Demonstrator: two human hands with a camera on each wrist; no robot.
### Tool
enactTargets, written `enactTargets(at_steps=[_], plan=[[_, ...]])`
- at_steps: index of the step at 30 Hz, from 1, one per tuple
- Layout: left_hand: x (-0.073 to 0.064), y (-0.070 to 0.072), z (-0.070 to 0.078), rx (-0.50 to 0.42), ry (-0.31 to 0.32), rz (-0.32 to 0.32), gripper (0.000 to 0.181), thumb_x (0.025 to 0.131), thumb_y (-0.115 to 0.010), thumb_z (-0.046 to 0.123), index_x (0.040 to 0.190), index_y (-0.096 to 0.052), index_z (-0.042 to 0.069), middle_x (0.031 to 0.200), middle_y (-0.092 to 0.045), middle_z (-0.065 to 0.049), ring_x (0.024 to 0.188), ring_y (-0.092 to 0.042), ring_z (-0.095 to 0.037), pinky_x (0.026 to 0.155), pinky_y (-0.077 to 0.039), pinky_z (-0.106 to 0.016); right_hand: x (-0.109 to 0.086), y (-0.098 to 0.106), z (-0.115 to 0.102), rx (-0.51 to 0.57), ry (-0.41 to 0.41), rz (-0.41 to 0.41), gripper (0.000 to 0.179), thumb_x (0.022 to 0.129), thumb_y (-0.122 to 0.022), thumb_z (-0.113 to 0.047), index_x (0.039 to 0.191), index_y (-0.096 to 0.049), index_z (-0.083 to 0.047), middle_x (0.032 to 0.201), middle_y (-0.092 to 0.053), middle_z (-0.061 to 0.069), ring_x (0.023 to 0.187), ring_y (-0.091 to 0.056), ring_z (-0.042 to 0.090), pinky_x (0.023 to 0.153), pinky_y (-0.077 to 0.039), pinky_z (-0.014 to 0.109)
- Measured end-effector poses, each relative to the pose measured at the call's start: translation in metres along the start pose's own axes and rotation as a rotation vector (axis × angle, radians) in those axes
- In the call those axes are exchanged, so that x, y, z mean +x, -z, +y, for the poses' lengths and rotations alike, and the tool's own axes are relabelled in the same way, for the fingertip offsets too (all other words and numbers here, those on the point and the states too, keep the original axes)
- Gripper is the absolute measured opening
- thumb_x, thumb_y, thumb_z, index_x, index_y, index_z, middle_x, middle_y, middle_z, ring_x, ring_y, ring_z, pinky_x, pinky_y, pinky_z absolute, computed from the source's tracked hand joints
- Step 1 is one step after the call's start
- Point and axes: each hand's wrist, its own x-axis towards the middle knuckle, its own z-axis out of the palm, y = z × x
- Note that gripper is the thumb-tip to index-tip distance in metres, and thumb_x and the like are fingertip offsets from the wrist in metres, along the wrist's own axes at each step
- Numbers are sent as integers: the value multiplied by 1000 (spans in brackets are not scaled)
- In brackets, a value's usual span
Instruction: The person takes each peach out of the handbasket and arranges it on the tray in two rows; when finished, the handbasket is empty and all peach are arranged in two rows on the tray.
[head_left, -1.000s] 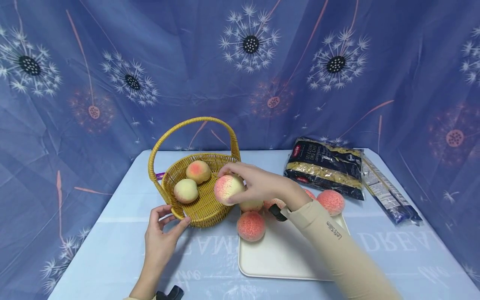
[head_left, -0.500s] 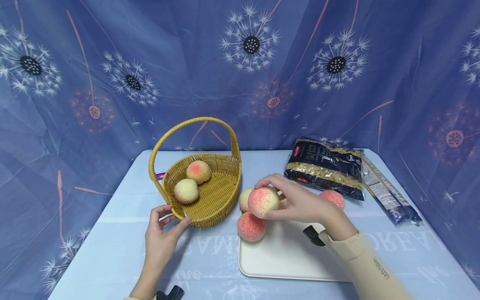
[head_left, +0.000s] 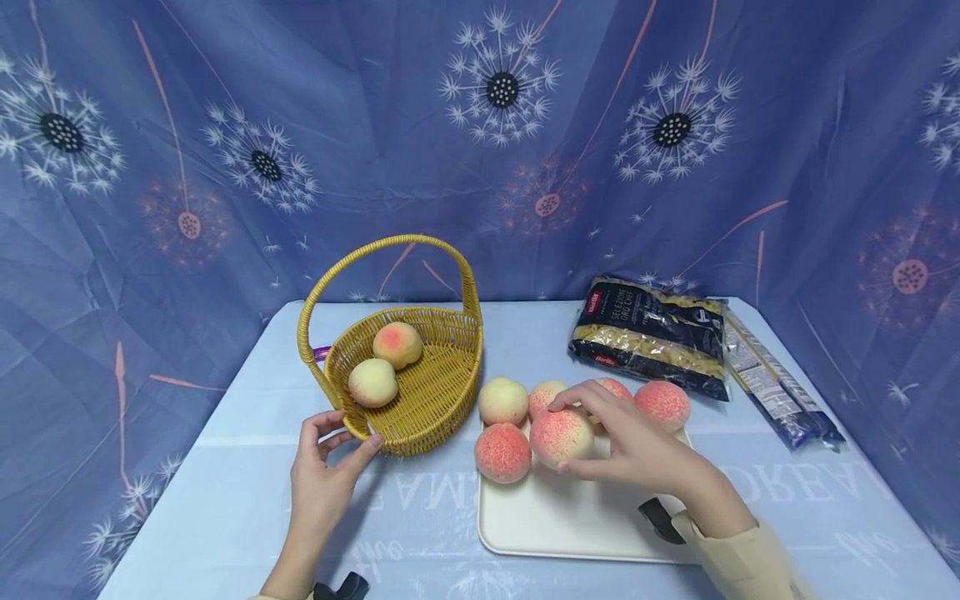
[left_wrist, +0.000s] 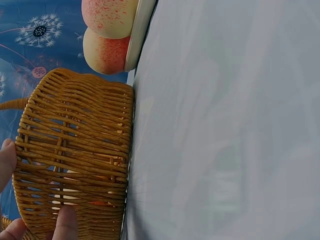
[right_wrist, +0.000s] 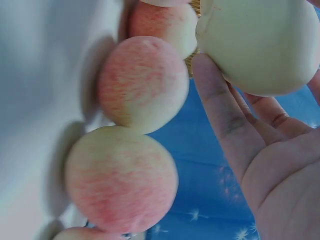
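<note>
My left hand (head_left: pixel 324 467) holds the near-left rim of a yellow wicker basket (head_left: pixel 442 396), thumb and fingers at its edge. In the left wrist view, fingertips touch the woven wall of the basket (left_wrist: pixel 75 135). Two peaches lie inside: an orange-red one (head_left: pixel 397 345) and a pale one (head_left: pixel 372 383). My right hand (head_left: pixel 637 442) grips a pink-and-cream peach (head_left: pixel 558 437) over the white tray (head_left: pixel 570 525). The right wrist view shows the pale side of that peach (right_wrist: pixel 260 45) between thumb and fingers. Around it on the tray sit several others, including a red peach (head_left: pixel 502 453) and a cream one (head_left: pixel 503 401).
A dark pasta bag (head_left: pixel 648 333) lies behind the tray. To its right are long, narrow packets (head_left: pixel 780 379). A purple item (head_left: pixel 321 353) shows partly behind the basket. Blue dandelion-print cloth (head_left: pixel 480 167) hangs behind the table.
My right hand has carried the peach from over the basket rightward and nearer, to above the tray. My left hand and the basket have stayed in place.
</note>
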Motion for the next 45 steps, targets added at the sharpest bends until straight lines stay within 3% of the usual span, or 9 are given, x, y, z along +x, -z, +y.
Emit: enactTargets(at_steps=[4, 9, 15, 21, 34, 45], plan=[[-1, -1, 0, 0, -1, 2, 64, 89, -90, 11, 139, -51, 5, 136, -57, -8, 107, -64, 1, 80, -61, -11, -12, -7, 6, -26, 8, 23, 57, 88, -89, -46, 135, -58, -37, 132, -61, -16, 118, -60, 3, 99, -60, 31], [0, -2, 0, -11, -8, 6, 63, 89, -90, 9, 139, -52, 4, 135, -57, -9, 106, -64, 2, 80, -61, -10, -25, -17, 13, 8, -6, 23, 57, 89, -89, -43, 136, -59, -35, 133, -60, -13, 116, -59, 4, 95, -60, 29], [0, -2, 0, -16, -7, 16, 63, 88, -90, 6, 138, -52, 3, 135, -56, -9, 105, -64, 3, 80, -62, -11, -32, -33, 19, 7, -52, 3, 61, 85, -93, -41, 134, -58, -37, 134, -58, -16, 127, -56, 5, 111, -55, 34], [-1, -1, -2, 4, 7, 3, 65, 89, -90, 11, 140, -51, 6, 138, -55, -8, 107, -63, 3, 81, -62, -11, -33, -41, 22, -36, -103, -14, 67, 79, -97, -36, 130, -55, -40, 132, -54, -18, 125, -55, 5, 110, -57, 40], [-1, 0, -1, 4, -8, 11, 64, 88, -90, 9, 139, -52, 5, 136, -57, -8, 105, -63, 4, 81, -62, -10, -25, -45, 25, -46, -70, -26, 65, 79, -96, -41, 127, -54, -34, 125, -56, -15, 121, -57, 5, 110, -56, 41], [-1, 0, -1, -14, -3, 3, 64, 89, -90, 11, 140, -51, 6, 138, -56, -8, 107, -63, 3, 81, -62, -10, -23, -42, 22, -82, -60, -59, 68, 83, -93, -41, 139, -56, -28, 135, -58, -10, 128, -60, 13, 112, -56, 48]])
